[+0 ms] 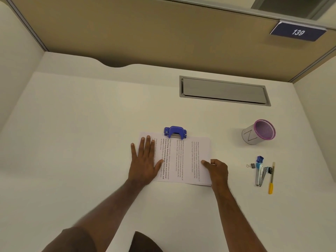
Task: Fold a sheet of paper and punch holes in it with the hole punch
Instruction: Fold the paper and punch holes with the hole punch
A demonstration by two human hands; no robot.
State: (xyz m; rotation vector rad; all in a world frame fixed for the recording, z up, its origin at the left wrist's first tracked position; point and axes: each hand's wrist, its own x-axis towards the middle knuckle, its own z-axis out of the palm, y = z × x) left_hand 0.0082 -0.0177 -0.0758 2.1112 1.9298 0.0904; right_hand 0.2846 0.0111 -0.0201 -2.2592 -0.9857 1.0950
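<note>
Left hand [145,159]: lying flat, fingers straight, pressing the sheet's left part.
Sheet of paper [183,160]: lying printed side up on the white worktop [81,133].
Hole punch [175,132]: sitting at the sheet's far edge.
Right hand [216,168]: pinching the sheet's right edge.
Pen cup [259,131]: standing well right.

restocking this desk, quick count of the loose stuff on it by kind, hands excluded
paper: 1 printed stack
hole punch: 1
pen cup: 1
stapler: 1
binder clip: 1
yellow pen: 1
small blue item: 1, unclear
total: 7
</note>
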